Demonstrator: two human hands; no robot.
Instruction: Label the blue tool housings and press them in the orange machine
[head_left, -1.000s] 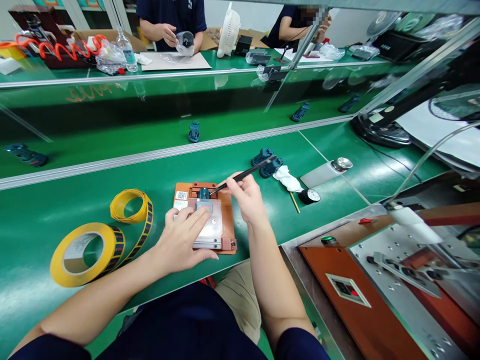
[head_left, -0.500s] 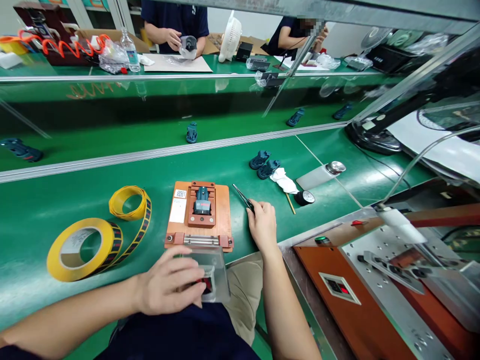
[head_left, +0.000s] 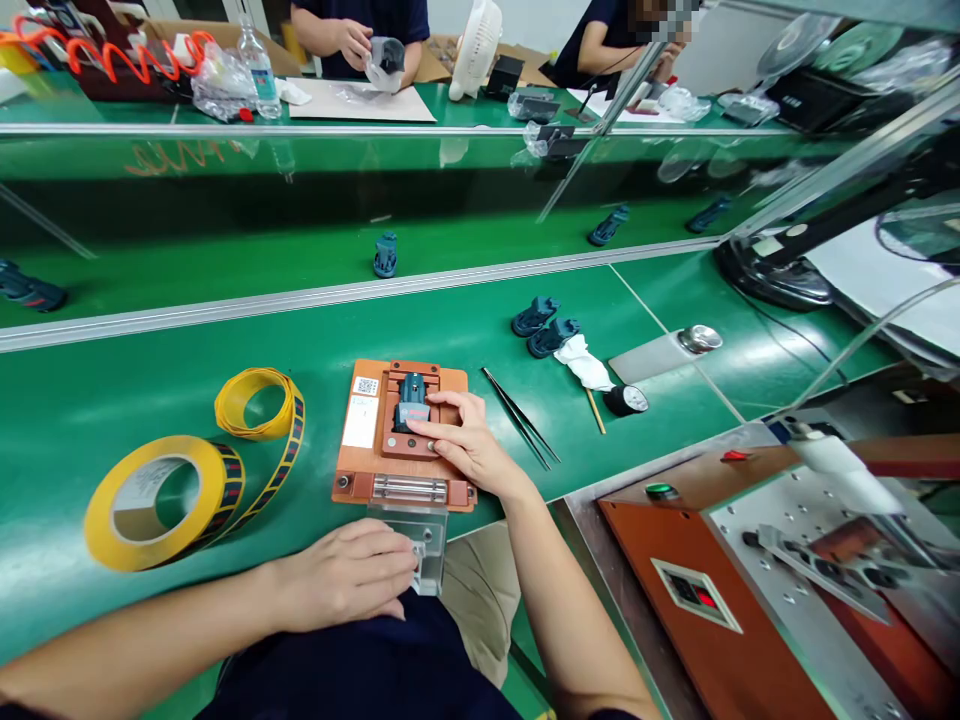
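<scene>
An orange-brown fixture (head_left: 349, 470) lies in front of me, with a dark blue housing (head_left: 412, 392) seated in its raised block. The fingertips of my right hand (head_left: 469, 445) touch the housing's grey lower part; the fingers are apart. My left hand (head_left: 352, 575) rests on the fixture's clear hinged cover (head_left: 431, 525), which is swung down toward my lap; its fingers lie flat and partly hide the cover. Black tweezers (head_left: 519, 418) lie on the green table, right of the fixture.
Left are a yellow label roll (head_left: 101, 515) and its curled strip (head_left: 225, 405). Right are two blue housings (head_left: 551, 338), a white cloth (head_left: 583, 362), a bottle (head_left: 651, 356), a round black gauge-like item (head_left: 626, 400) and a machine (head_left: 637, 540). Two people work across the conveyor (head_left: 465, 235).
My right hand has let go of the tweezers, now on the table, and moved left onto the housing. My left hand's fingers have come closer together on the cover. The view has shifted slightly.
</scene>
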